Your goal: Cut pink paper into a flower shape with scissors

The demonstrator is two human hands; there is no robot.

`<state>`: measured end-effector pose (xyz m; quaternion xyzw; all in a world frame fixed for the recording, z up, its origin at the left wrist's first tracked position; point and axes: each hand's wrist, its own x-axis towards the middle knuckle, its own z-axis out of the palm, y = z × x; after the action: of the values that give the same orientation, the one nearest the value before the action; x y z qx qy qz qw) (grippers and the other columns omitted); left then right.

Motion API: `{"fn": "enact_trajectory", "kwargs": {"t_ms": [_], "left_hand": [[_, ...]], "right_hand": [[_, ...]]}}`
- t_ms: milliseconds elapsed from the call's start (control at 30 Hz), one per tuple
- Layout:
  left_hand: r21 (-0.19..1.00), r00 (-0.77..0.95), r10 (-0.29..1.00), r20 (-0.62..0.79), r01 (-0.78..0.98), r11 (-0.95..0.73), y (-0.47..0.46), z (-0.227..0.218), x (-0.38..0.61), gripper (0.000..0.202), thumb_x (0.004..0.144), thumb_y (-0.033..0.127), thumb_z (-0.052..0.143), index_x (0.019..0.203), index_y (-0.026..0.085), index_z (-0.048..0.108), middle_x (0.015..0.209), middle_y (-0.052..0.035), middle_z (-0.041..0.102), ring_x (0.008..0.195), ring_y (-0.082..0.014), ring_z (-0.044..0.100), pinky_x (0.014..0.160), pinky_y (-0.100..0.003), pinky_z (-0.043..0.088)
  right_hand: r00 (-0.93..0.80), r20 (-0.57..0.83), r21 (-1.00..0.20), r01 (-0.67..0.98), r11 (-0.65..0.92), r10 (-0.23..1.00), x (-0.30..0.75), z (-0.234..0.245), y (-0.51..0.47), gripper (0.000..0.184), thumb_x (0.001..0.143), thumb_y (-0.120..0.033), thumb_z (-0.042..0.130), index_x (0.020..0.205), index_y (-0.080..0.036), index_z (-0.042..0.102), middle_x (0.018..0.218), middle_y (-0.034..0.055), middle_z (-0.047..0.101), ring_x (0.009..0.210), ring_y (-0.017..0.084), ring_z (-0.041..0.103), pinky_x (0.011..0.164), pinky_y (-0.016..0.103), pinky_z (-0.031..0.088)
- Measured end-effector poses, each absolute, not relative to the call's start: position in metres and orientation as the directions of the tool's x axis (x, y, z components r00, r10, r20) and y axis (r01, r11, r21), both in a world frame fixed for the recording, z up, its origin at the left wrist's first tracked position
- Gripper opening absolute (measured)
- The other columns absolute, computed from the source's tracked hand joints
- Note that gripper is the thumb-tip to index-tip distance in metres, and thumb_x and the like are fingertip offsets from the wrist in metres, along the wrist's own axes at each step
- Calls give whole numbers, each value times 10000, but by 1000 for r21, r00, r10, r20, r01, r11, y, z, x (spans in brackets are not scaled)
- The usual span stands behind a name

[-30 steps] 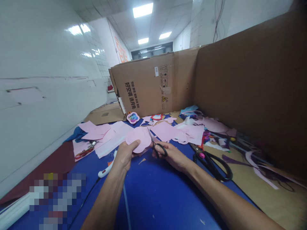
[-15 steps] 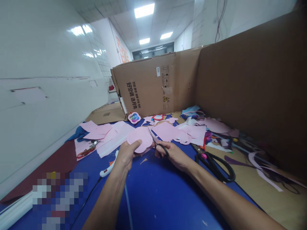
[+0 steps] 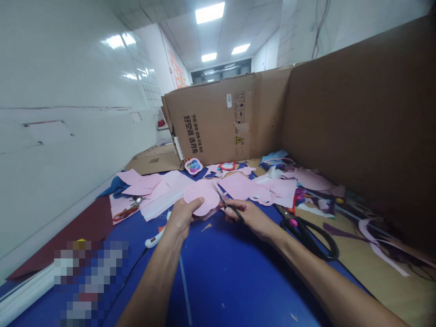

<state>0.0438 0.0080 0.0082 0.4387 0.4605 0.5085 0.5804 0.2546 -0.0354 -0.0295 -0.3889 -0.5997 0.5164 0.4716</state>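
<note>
Between thumb and fingers, my left hand (image 3: 182, 215) pinches a pink paper piece (image 3: 204, 195) with a rounded, scalloped outline. My right hand (image 3: 250, 215) has its fingers in the black handles of a small pair of scissors (image 3: 235, 212). The scissor blades point away from me and lie at the right edge of the pink paper. Below the paper, a small tan scrap (image 3: 206, 226) rests on the blue table surface (image 3: 221, 281). The fingers under the paper are mostly hidden.
Pink sheets (image 3: 238, 185) and cut scraps spread across the back. Large black-handled shears (image 3: 311, 236) lie right of my right hand. A white corded glue gun (image 3: 155, 238) lies left of my left forearm. Cardboard walls (image 3: 211, 122) enclose the back and right. A flower-shaped tag (image 3: 193, 166) stands behind.
The whole view has shifted slightly, so everything sits a little further right. The paper and scissors keep nearly the same hold, and the blades still lie at the paper's right edge.
</note>
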Motion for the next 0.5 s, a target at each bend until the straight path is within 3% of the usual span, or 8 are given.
{"fn": "enact_trajectory", "kwargs": {"t_ms": [500], "left_hand": [[981, 94, 990, -107, -150, 121, 13, 7, 38, 433, 685, 199, 824, 1103, 101, 774, 991, -160, 810, 738, -251, 755, 622, -340, 631]], "right_hand": [[-276, 124, -990, 24, 136, 953, 260, -31, -34, 491, 850, -560, 773, 1152, -172, 783, 836, 8, 642, 786, 163, 531, 757, 293, 395]]}}
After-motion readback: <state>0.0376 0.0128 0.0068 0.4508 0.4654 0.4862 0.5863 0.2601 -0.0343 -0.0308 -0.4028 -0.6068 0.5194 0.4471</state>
